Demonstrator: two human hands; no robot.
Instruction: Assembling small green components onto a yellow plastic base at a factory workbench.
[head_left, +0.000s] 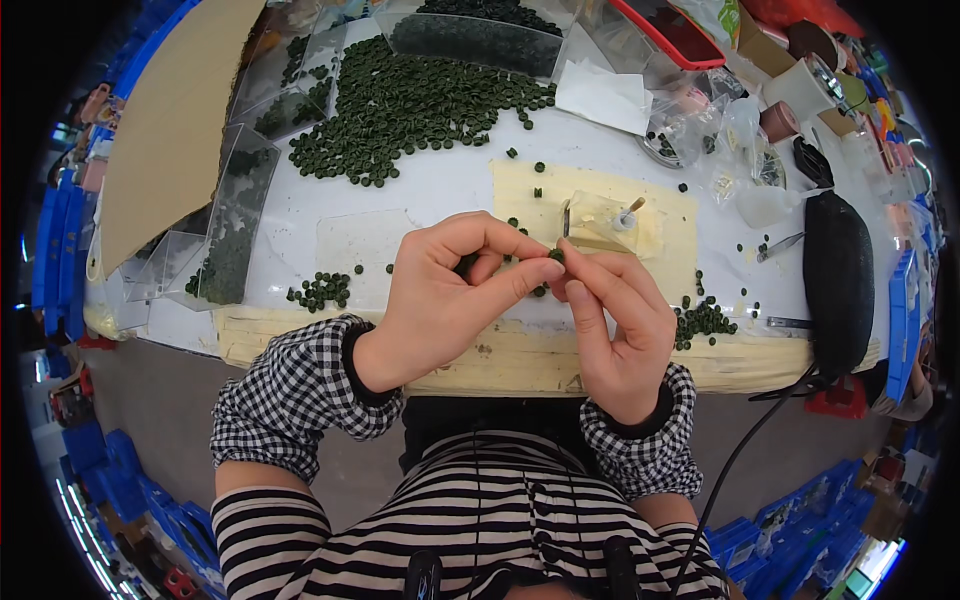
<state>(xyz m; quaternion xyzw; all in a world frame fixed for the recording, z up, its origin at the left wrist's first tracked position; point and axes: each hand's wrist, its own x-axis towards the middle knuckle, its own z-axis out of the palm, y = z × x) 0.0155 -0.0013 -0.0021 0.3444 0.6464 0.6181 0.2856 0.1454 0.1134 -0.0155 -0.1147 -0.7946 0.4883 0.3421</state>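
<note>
My left hand (450, 295) and my right hand (615, 320) meet above the near edge of the white table (440, 190). Together their fingertips pinch one small dark green round part (556, 256). Thin metal tweezers (566, 218) stick up from my right hand's fingers. Just behind the hands lies a yellowish taped pad (670, 215) with a small white fixture (625, 218) on it. Small clusters of the same green parts lie left (322, 290) and right (703, 320) of my hands.
A big heap of green round parts (410, 105) covers the far middle of the table. Clear plastic trays (235, 225) stand at the left, a brown cardboard sheet (170, 120) beyond them. A black elongated pouch (838, 280), plastic bags and tape rolls (780, 120) sit at the right.
</note>
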